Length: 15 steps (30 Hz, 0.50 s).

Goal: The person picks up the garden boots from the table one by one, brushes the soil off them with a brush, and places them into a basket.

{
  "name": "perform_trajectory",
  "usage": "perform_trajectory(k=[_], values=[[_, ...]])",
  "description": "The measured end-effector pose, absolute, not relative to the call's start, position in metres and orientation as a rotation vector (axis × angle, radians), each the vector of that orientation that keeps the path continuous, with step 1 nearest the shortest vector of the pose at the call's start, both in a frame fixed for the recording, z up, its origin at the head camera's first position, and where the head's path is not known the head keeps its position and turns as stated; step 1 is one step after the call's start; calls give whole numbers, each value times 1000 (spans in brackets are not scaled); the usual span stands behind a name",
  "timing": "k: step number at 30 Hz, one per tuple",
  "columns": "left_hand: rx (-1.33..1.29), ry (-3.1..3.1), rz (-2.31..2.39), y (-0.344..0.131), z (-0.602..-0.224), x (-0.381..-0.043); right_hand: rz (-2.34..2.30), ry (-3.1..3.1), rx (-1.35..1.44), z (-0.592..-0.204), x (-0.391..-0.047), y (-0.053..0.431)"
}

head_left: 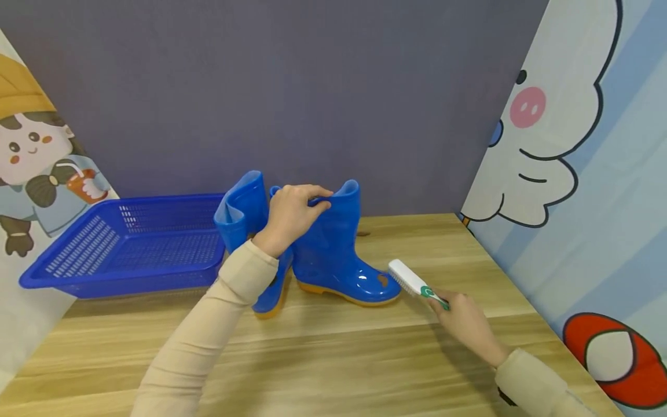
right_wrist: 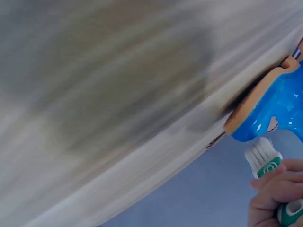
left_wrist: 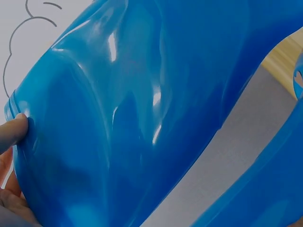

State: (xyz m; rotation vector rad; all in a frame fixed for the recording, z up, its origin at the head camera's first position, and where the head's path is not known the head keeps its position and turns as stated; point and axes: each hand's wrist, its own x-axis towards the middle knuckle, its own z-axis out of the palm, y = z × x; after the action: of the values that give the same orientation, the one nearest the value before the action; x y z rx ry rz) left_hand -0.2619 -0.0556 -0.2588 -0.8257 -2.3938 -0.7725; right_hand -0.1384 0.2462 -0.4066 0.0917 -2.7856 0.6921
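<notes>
A blue rain boot (head_left: 333, 249) with a yellow-orange sole stands on the table, its toe to the right with a brown patch on it. My left hand (head_left: 294, 211) pinches the rim of its shaft between thumb and fingers; in the left wrist view the thumb (left_wrist: 16, 130) presses the boot shaft (left_wrist: 118, 113). My right hand (head_left: 466, 321) grips the green-and-white handle of a white scrub brush (head_left: 409, 279). The brush's bristles are right at the boot's toe. In the right wrist view the brush head (right_wrist: 262, 153) is beside the toe (right_wrist: 246, 125).
A second blue boot (head_left: 242, 211) stands left of the first, partly hidden behind my left arm. Farther left is a blue plastic basket (head_left: 140, 278) with slotted walls. A grey panel (head_left: 292, 98) rises behind the wooden table (head_left: 333, 359); cartoon-printed sheets flank both sides.
</notes>
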Motion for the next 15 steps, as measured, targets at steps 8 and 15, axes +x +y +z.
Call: perform_trajectory(k=[8,15], values=[[-835,-2397,-799,-54,-264,-261,823,-2767,137,-410,-163,215],[-833,-2378,-796,-57,-263,-260,776,-2696,215,-417,-164,214]])
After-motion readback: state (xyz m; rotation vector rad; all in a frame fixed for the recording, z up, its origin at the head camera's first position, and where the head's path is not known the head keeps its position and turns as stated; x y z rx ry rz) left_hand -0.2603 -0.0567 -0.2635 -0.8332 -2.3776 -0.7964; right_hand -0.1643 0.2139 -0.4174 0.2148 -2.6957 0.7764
